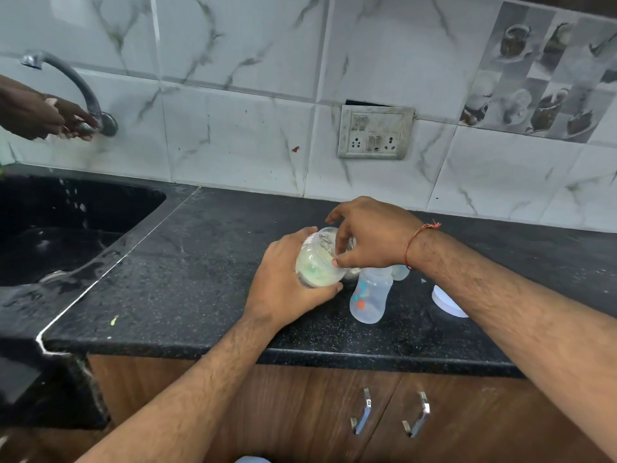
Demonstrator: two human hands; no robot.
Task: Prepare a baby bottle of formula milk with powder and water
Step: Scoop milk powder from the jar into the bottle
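Two hands work one jar over the black speckled tabletop (207, 279). Left hand (283, 285) wraps the powder jar (317, 265) from the side, fingers curled round its body, thumb along the lower edge; grip clamped on it, jar tilted with its mouth toward the wall. Jar is clear, rounded, pale powder inside, label partly hidden by the palm. Right hand (367, 235) sits at the jar mouth, thumb and forefinger pinched together just inside the rim; what they pinch is hidden, cannot tell.

Baby bottle (369, 297) stands just right of the jar, below the right wrist: translucent plastic, waisted shape, red and blue print, no cap on. White round lid (445, 302) lies flat further right, partly behind the forearm. Red thread band (417, 235) on the right wrist.

Black sink (66, 222) at left; another person's hand (43, 116) grips the metal tap (83, 88) on the marble-look tiled wall.
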